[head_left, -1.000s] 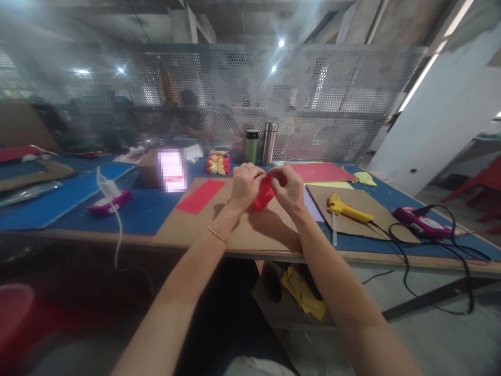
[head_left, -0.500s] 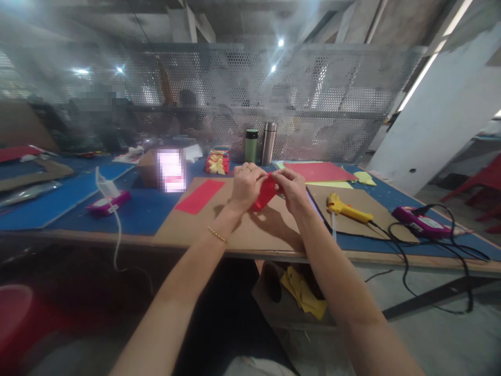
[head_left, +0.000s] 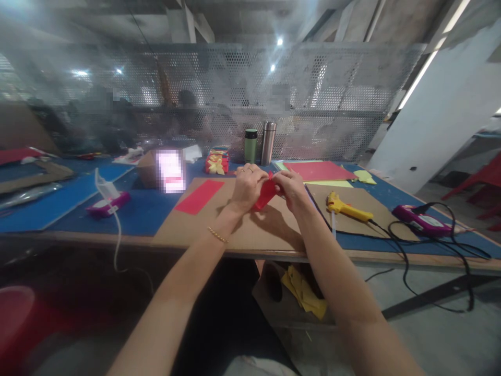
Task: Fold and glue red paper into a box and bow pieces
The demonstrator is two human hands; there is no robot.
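Observation:
Just above a cardboard sheet (head_left: 183, 224), both my hands pinch the top of a small red piece (head_left: 265, 196), which looks like felt or paper. My left hand (head_left: 249, 185) is closed on its left side, and my right hand (head_left: 291, 188) grips the right side, fingertips close together. The piece hangs down between them, its upper edge partly covered by my fingers. Flat on the cardboard to the left lies a red strip (head_left: 200, 196). Right of my hands, a yellow glue gun (head_left: 349, 209) rests on a second cardboard piece (head_left: 376, 201).
Purple power strips (head_left: 108, 203) sit left and right (head_left: 421, 221), with loose cables. At the back stand a green bottle (head_left: 251, 146) and a steel flask (head_left: 268, 143). A red and yellow item (head_left: 217, 161), a lit screen (head_left: 171, 169) and red sheets (head_left: 319, 171) lie around. A perforated panel (head_left: 242, 89) stands behind.
My hands have barely moved; the fingers of both shift slightly at the red piece's top edge. Everything else stays where it was.

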